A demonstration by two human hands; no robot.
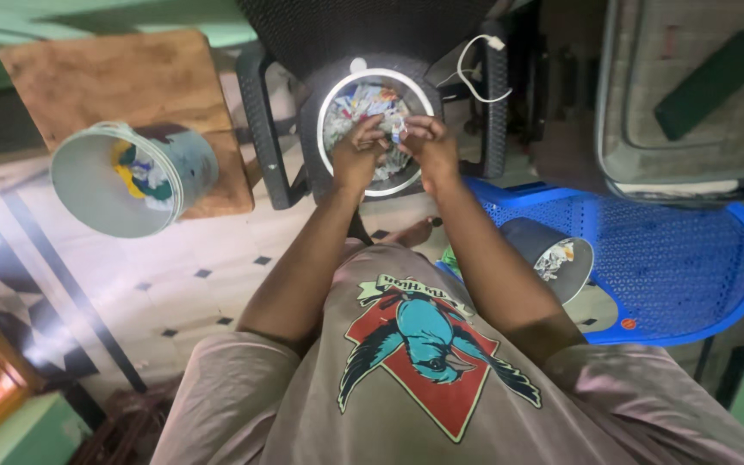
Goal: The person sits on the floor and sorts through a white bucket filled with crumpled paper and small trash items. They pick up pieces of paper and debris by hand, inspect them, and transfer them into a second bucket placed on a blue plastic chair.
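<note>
A: Over on the wooden board (122, 82), far left: grey bucket (131, 176) w/ coloured scraps. Centre?

B: White-rimmed bowl (375, 133) on dark chair (372, 34). Left hand (359, 153) & right hand (428, 145) both curled shut, pinching one scrap (396, 129) over it, so bits drop inside.

A: Right?

B: Small grey cup (553, 258) on blue chair (673, 250), near elbow.

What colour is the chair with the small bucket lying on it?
Bright blue, a perforated plastic chair; the head view shows it, right of the arms.
</note>
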